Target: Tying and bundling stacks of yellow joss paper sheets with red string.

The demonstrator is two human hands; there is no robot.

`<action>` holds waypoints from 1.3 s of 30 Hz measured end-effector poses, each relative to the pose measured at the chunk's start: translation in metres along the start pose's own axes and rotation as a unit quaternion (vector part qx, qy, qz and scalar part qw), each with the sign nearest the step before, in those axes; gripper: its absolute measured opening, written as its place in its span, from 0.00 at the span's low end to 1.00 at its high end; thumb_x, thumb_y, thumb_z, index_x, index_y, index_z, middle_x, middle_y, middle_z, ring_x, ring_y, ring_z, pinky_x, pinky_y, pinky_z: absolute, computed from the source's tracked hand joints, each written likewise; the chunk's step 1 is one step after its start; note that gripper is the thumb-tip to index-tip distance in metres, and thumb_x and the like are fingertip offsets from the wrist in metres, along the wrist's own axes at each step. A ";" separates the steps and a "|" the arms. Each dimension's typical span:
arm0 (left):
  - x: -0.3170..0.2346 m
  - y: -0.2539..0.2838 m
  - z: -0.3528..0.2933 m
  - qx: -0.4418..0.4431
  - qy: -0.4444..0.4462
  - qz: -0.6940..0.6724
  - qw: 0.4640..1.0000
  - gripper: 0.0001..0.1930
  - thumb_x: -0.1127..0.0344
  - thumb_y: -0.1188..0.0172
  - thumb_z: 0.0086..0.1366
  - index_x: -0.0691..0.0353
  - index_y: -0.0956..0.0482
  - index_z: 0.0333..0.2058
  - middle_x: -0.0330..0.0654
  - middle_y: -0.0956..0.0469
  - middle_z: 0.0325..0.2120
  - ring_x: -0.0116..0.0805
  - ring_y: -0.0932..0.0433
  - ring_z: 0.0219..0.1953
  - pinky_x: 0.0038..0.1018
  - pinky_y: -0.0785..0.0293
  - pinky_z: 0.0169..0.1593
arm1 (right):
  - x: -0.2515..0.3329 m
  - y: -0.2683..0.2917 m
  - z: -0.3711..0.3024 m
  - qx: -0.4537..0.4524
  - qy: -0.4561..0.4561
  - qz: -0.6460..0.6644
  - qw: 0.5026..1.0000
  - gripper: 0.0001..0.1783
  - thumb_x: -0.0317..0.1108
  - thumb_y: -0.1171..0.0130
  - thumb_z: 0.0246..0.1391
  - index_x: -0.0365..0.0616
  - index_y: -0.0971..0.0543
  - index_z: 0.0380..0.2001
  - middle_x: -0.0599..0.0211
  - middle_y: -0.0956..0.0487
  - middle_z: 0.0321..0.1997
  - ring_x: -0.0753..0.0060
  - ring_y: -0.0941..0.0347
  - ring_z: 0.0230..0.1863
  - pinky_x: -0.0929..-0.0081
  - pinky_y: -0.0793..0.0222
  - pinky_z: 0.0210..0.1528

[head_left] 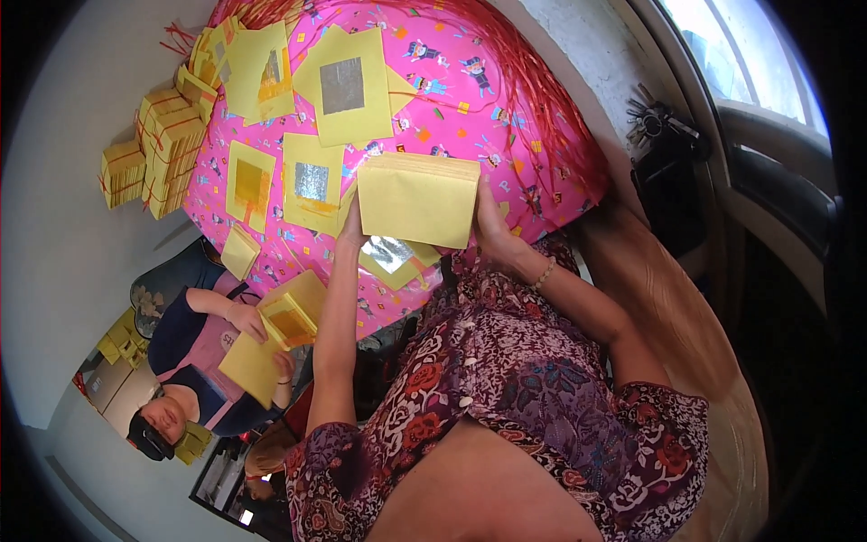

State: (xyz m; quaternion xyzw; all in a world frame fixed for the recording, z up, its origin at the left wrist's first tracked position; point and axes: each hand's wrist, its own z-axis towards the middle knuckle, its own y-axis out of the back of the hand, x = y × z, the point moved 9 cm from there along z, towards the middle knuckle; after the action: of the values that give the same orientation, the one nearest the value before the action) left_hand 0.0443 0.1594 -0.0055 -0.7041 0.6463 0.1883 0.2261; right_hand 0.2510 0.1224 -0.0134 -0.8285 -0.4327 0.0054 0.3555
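Note:
A thick stack of yellow paper sheets [420, 200] is held upright between my two hands above the pink table. My left hand [352, 226] grips its left edge, with most fingers hidden behind the stack. On the opposite edge, my right hand [492, 219] presses with fingers closed against the paper; a beaded bracelet circles that wrist. Just below the stack lies a yellow sheet with a silver foil square [391, 254]. Left of it rests another foil sheet [312, 181], and a larger one with a grey square [342, 85] lies farther back.
The pink patterned tablecloth [442, 117] covers the table. Red strings [542, 81] hang along its far right edge. Tied yellow paper bundles [172, 149] are piled at left. A co-worker [212, 348] at lower left holds yellow sheets. Keys [648, 117] hang at right.

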 end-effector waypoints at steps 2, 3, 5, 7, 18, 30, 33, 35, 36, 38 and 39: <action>0.002 0.006 0.000 -0.008 -0.002 -0.003 1.000 0.32 0.39 0.64 0.66 0.58 0.39 0.58 0.40 0.30 0.51 0.30 0.29 0.51 0.28 0.29 0.52 | -0.002 -0.004 0.000 0.003 -0.002 0.021 1.000 0.41 0.64 0.80 0.60 0.42 0.42 0.61 0.56 0.32 0.58 0.67 0.32 0.55 0.70 0.36 0.56; 0.008 0.009 0.001 -0.007 0.013 -0.032 0.999 0.31 0.40 0.64 0.67 0.57 0.38 0.58 0.39 0.29 0.50 0.30 0.29 0.51 0.27 0.28 0.50 | -0.001 -0.006 -0.003 -0.005 -0.006 0.014 1.000 0.41 0.65 0.79 0.60 0.43 0.41 0.61 0.57 0.33 0.58 0.66 0.33 0.56 0.69 0.36 0.55; 0.018 0.016 0.002 -0.009 0.027 -0.064 0.998 0.30 0.41 0.63 0.67 0.57 0.38 0.58 0.39 0.29 0.50 0.29 0.28 0.50 0.26 0.27 0.49 | 0.002 -0.010 -0.009 -0.009 -0.012 0.004 1.000 0.41 0.65 0.78 0.60 0.44 0.40 0.60 0.58 0.33 0.59 0.65 0.34 0.57 0.67 0.35 0.55; 0.013 0.011 0.002 0.005 -0.001 -0.050 0.999 0.31 0.40 0.62 0.66 0.57 0.37 0.58 0.39 0.29 0.49 0.29 0.28 0.51 0.26 0.27 0.49 | 0.004 -0.008 -0.013 0.003 -0.032 -0.021 0.999 0.41 0.65 0.78 0.60 0.44 0.41 0.61 0.60 0.33 0.59 0.66 0.34 0.57 0.66 0.38 0.56; 0.024 -0.003 -0.032 -0.120 -0.119 -0.389 0.906 0.35 0.40 0.64 0.66 0.68 0.37 0.56 0.46 0.31 0.53 0.38 0.33 0.56 0.32 0.41 0.59 | 0.134 -0.069 0.028 0.134 0.037 -0.476 0.869 0.37 0.55 0.64 0.63 0.33 0.47 0.63 0.53 0.48 0.68 0.62 0.54 0.69 0.71 0.60 0.69; 0.049 -0.057 -0.021 -0.170 -0.133 -0.618 0.756 0.30 0.40 0.68 0.67 0.60 0.30 0.48 0.41 0.25 0.44 0.37 0.26 0.46 0.33 0.32 0.51 | 0.055 -0.130 0.066 0.263 -0.209 -0.489 0.805 0.32 0.56 0.69 0.64 0.40 0.31 0.53 0.65 0.28 0.53 0.74 0.33 0.51 0.75 0.40 0.58; 0.041 -0.064 -0.035 -0.200 -0.140 -0.621 0.744 0.33 0.38 0.71 0.66 0.61 0.31 0.50 0.42 0.25 0.45 0.38 0.27 0.49 0.32 0.32 0.53 | 0.049 -0.135 0.055 0.249 -0.248 -0.527 0.774 0.33 0.56 0.72 0.65 0.39 0.34 0.56 0.62 0.31 0.58 0.71 0.34 0.55 0.74 0.40 0.59; 0.038 -0.068 -0.032 -0.175 -0.160 -0.632 0.738 0.35 0.37 0.72 0.66 0.61 0.35 0.53 0.46 0.28 0.49 0.43 0.28 0.50 0.38 0.32 0.54 | 0.052 -0.124 0.063 0.208 -0.252 -0.543 0.774 0.34 0.57 0.72 0.64 0.40 0.35 0.57 0.61 0.33 0.59 0.71 0.35 0.56 0.72 0.40 0.60; 0.040 -0.068 -0.032 -0.178 -0.160 -0.632 0.737 0.35 0.37 0.72 0.66 0.60 0.35 0.54 0.46 0.29 0.50 0.43 0.29 0.51 0.38 0.32 0.54 | 0.051 -0.128 0.060 0.204 -0.250 -0.548 0.772 0.34 0.58 0.72 0.64 0.41 0.36 0.58 0.60 0.33 0.59 0.70 0.36 0.57 0.72 0.41 0.61; 0.037 -0.075 -0.034 -0.162 -0.138 -0.653 0.727 0.35 0.37 0.72 0.66 0.60 0.35 0.54 0.47 0.29 0.50 0.43 0.29 0.51 0.38 0.33 0.54 | 0.050 -0.127 0.063 0.200 -0.255 -0.565 0.759 0.35 0.58 0.72 0.64 0.41 0.36 0.58 0.60 0.33 0.59 0.70 0.36 0.58 0.72 0.41 0.61; 0.037 -0.080 -0.032 -0.143 -0.116 -0.661 0.727 0.35 0.37 0.72 0.66 0.60 0.35 0.54 0.47 0.29 0.50 0.43 0.29 0.52 0.38 0.33 0.55 | 0.051 -0.126 0.065 0.197 -0.255 -0.572 0.755 0.35 0.58 0.73 0.64 0.41 0.37 0.59 0.60 0.33 0.59 0.69 0.37 0.59 0.72 0.41 0.61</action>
State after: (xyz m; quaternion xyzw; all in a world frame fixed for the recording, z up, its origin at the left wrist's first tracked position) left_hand 0.1269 0.1162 0.0065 -0.9500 -0.0489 0.1615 0.2629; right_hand 0.1726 0.2445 0.0280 -0.3067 -0.8895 0.0971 0.3244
